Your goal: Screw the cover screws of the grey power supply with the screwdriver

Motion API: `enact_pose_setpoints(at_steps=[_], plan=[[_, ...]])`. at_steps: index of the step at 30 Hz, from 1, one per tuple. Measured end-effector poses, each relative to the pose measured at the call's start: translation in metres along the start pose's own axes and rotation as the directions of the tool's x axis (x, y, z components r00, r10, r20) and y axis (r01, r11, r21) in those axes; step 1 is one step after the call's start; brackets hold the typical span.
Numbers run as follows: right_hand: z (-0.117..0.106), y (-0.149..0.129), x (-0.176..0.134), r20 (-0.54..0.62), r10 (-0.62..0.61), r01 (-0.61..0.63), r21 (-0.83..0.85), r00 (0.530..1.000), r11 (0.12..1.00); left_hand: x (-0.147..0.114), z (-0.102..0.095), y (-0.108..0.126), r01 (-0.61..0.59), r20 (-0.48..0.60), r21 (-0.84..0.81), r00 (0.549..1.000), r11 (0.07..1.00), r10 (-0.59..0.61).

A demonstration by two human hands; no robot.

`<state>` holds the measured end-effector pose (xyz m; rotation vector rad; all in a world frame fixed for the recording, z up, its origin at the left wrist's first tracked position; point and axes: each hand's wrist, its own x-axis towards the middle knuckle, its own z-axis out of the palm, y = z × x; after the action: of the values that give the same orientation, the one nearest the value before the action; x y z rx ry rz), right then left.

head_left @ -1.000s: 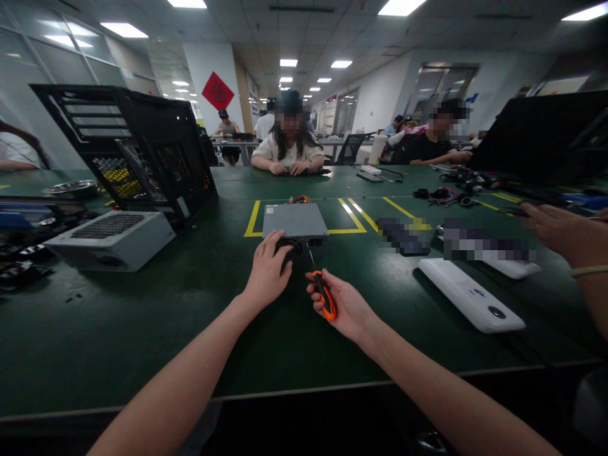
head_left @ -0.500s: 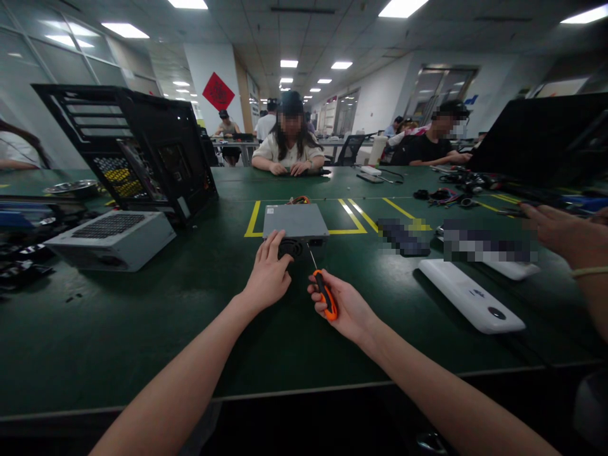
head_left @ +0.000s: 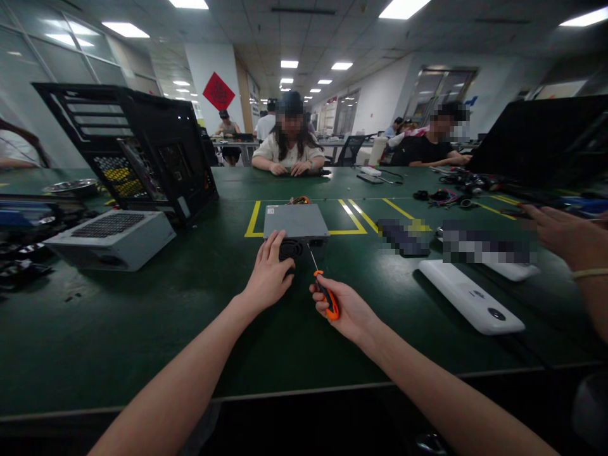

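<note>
A grey computer power supply (head_left: pixel 298 220) lies on the green table straight ahead, its fan and socket side facing me. My left hand (head_left: pixel 270 269) is closed on its near left edge, fingertips on the top rim and thumb low by the black fan grille (head_left: pixel 291 249). In my right hand (head_left: pixel 344 304) is an orange and black screwdriver (head_left: pixel 327 297), fingers wrapped round the handle. Its thin shaft points up and away, and the tip meets the unit's near face beside the socket. Whether it sits in a screw is too small to tell.
An open black computer case (head_left: pixel 142 152) and a second power supply (head_left: pixel 114 240) stand left. To the right lie a white device (head_left: pixel 470 296), a dark blurred phone-like object (head_left: pixel 403 237) and cables (head_left: pixel 444 196). Another person's hand (head_left: pixel 565 237) reaches in at right; someone sits opposite.
The screwdriver handle has turned a little in my right hand, and those fingers have shifted slightly. My left hand and the power supply stay almost where they were.
</note>
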<state>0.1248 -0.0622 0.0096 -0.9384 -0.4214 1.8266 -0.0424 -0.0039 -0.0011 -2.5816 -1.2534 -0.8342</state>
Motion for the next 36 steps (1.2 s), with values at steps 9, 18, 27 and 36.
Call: enact_pose_setpoints(at_steps=[9,18,27,36], plan=[[0.001,-0.001,-0.001,0.008,0.025,-0.025,0.0,1.0,1.0,0.0,-0.001,-0.001,-0.012,0.014,-0.002,1.0,1.0,0.012],[0.001,0.0,-0.001,0.001,0.029,-0.029,0.002,1.0,1.0,0.001,-0.002,0.001,0.001,0.013,0.02,1.0,1.0,-0.001],[0.001,0.0,-0.002,-0.018,-0.002,0.001,-0.005,1.0,1.0,0.001,0.0,0.001,0.007,-0.028,0.055,1.0,0.998,-0.006],[0.002,0.001,0.0,-0.035,-0.023,0.022,-0.032,0.999,0.999,0.02,0.002,-0.002,0.102,-0.203,0.056,0.975,0.993,-0.088]])
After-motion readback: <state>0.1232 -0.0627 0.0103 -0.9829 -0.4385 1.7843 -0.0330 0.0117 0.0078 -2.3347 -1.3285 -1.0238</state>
